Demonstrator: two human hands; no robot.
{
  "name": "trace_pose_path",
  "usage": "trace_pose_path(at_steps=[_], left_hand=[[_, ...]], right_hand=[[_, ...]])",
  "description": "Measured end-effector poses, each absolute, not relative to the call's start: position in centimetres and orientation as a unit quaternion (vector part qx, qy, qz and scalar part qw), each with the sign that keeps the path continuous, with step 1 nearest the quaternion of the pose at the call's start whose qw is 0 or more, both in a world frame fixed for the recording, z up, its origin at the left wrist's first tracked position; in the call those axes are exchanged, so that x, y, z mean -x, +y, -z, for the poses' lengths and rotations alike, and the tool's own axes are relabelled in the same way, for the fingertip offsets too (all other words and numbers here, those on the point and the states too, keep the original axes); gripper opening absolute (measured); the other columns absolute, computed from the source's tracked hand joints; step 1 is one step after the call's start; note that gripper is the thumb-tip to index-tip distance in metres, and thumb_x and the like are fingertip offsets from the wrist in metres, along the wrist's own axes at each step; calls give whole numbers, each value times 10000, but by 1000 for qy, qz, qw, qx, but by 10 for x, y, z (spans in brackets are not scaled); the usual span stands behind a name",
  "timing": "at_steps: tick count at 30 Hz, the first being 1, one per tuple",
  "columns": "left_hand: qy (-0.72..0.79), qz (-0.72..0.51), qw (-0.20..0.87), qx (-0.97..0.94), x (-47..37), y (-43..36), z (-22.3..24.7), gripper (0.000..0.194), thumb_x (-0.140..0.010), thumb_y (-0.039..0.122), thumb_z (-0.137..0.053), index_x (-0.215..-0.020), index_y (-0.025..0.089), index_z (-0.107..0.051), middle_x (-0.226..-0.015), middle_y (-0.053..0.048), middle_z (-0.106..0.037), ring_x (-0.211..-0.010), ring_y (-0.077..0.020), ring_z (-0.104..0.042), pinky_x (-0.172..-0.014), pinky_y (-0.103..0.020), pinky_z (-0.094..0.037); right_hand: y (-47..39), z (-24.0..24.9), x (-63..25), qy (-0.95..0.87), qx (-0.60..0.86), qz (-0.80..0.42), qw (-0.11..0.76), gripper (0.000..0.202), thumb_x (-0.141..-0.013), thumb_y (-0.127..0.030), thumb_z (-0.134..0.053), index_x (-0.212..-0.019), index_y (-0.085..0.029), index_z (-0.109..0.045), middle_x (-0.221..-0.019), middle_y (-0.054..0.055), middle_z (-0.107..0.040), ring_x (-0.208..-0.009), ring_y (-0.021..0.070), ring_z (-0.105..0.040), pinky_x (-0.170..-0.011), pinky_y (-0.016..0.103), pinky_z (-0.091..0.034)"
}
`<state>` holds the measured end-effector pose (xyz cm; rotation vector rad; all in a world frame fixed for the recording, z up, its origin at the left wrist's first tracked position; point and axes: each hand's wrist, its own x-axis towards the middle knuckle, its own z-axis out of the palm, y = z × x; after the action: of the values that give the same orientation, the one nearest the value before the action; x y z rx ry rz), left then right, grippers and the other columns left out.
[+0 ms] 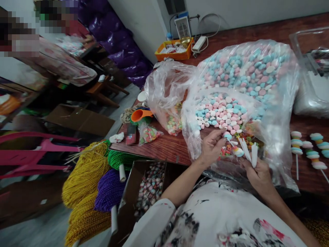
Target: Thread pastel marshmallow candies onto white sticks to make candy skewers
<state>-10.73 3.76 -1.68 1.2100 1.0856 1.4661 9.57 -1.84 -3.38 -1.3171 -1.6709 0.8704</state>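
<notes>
My left hand (212, 146) has its fingers closed at a blue-and-white round candy (227, 136), at the upper end of a short stick. Lower on that stick are orange and pale blue pieces (238, 151), close to my right hand's fingers. My right hand (258, 173) is wrapped round several white sticks (248, 151) that fan upward. Just beyond my hands, pink, blue and white candies (222, 111) spill from a large clear plastic bag (277, 137). Small red, orange and green gummy pieces (226, 151) lie beneath my fingers.
Finished-looking candy skewers (296, 142) lie to the right, near a clear plastic box (308, 99). An orange scoop (141, 115) and a small bag of gummies (149, 133) are at left. Below stands a cardboard box (128, 192) beside yellow cord bundles (84, 175). Other people sit at far left.
</notes>
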Motion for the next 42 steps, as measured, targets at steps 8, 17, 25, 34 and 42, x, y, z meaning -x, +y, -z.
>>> trace_pose_path(at_steps=[8, 17, 25, 34, 42], left_hand=[[446, -616, 514, -397, 103, 33, 22, 323, -833, 360, -791, -1122, 216, -789, -1153, -61, -725, -965, -154, -692, -849, -256, -591], [443, -622, 448, -465, 102, 30, 23, 273, -861, 317, -761, -1113, 215, -790, -1172, -82, -722, -1084, -179, -685, -951, -288, -571], [435, -622, 301, -578, 104, 33, 21, 176, -850, 262, -797, -1021, 218, -797, -1023, -78, -787, -974, -177, -738, -880, -329, -620], [407, -628, 294, -595, 101, 27, 1, 107, -859, 222, -789, -962, 238, -810, -982, -62, -811, -922, -166, -763, -835, -308, -627], [392, -637, 284, -601, 85, 19, -9, 118, -873, 208, -771, -974, 255, -808, -997, -50, -807, -937, -173, -763, -848, -317, -623]], right_hand=[[-21, 15, -90, -691, 506, -306, 415, 251, -971, -226, -564, -723, -204, -590, -568, -50, -564, -467, 104, -513, -489, 225, -385], [-22, 13, -93, -698, 515, -293, 402, 242, -955, -223, -552, -715, -212, -578, -532, -53, -542, -427, 106, -481, -461, 231, -372], [-25, 15, -88, -665, 529, -342, 403, 257, -951, -268, -558, -700, -219, -581, -556, -31, -550, -484, 124, -500, -494, 242, -396], [-33, 21, -74, -579, 509, -417, 481, 257, -963, -295, -592, -723, -204, -596, -570, -33, -521, -499, 119, -479, -508, 257, -401], [-33, 23, -60, -523, 501, -453, 520, 278, -958, -345, -603, -725, -193, -590, -585, -26, -529, -496, 113, -464, -477, 251, -387]])
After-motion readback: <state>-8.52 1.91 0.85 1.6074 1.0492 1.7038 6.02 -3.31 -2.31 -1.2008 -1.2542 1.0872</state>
